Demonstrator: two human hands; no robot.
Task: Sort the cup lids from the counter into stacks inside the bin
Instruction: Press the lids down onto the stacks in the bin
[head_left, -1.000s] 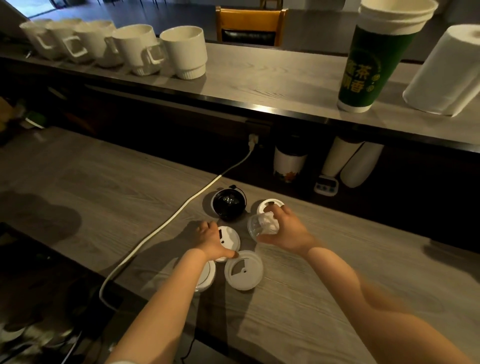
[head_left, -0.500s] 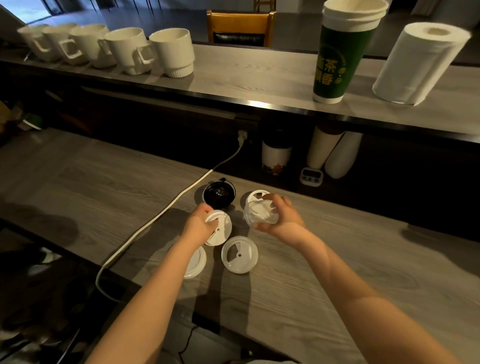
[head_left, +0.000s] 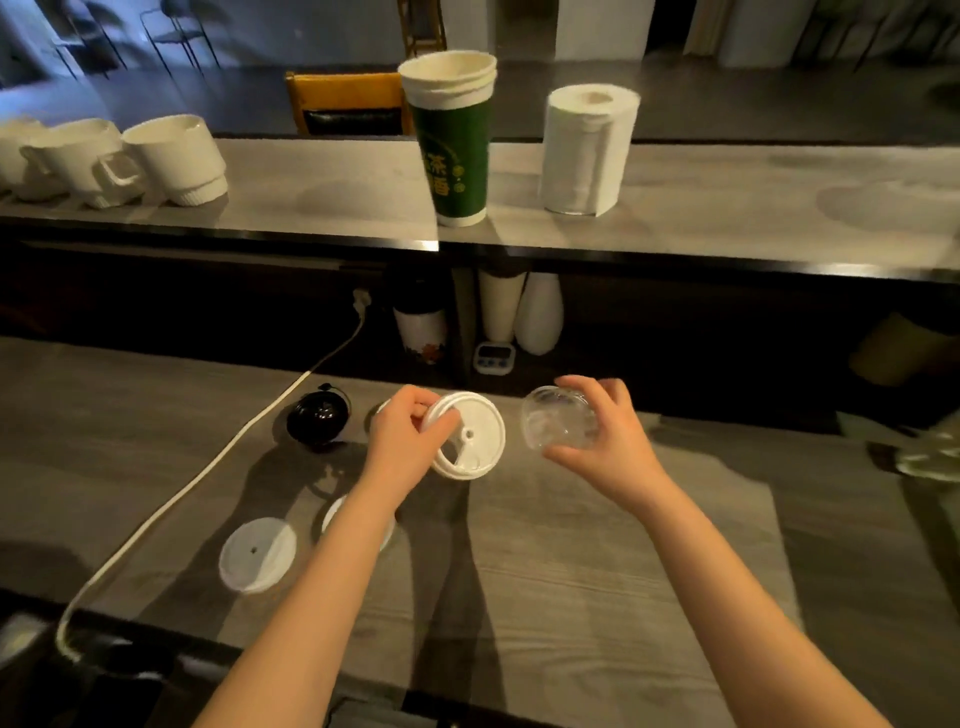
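A loose white lid (head_left: 257, 555) lies flat on the table (head_left: 571, 597), lower left. At mid-frame the left hand (head_left: 408, 441) pinches a white sip lid (head_left: 478, 436) by its rim and the right hand (head_left: 613, 447) cups a clear lid (head_left: 558, 421); carry them apart, one type per stack, though no bin plainly shows. Since the earlier frame the sip lid has left the table.

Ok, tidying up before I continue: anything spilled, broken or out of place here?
No spill or damage shows. Left hand holds a white lid, right hand a clear lid, both look whole. Only a cord trails across the counter beside the black lid.
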